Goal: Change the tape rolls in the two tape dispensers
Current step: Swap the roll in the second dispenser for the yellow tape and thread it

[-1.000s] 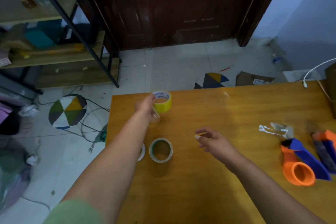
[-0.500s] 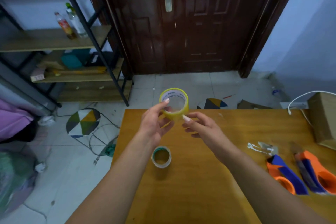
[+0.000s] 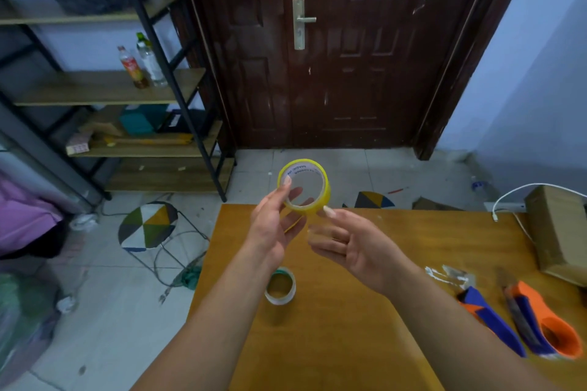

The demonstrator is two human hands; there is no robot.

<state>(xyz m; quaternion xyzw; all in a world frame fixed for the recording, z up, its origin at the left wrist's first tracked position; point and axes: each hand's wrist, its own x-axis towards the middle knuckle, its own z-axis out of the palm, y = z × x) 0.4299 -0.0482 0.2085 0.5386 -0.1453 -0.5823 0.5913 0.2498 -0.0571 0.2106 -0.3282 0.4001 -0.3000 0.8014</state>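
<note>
Yellow tape roll (image 3: 304,185): being gripped at its rim by the left hand (image 3: 275,229), raised above the wooden table (image 3: 349,343). Right hand (image 3: 352,247): being held open, its fingertip touching the roll's lower right edge. Clear tape roll (image 3: 280,286): lying below the left wrist. Two orange-and-blue tape dispensers (image 3: 524,324): lying right of the right forearm.

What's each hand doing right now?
Left hand: closed on the yellow roll of tape, held up above the wooden table.
Right hand: open, fingertip at the roll's edge.

dark door (image 3: 333,57) | tiled floor (image 3: 104,311) | shelf rack (image 3: 104,86) | blue walls (image 3: 533,89)
</note>
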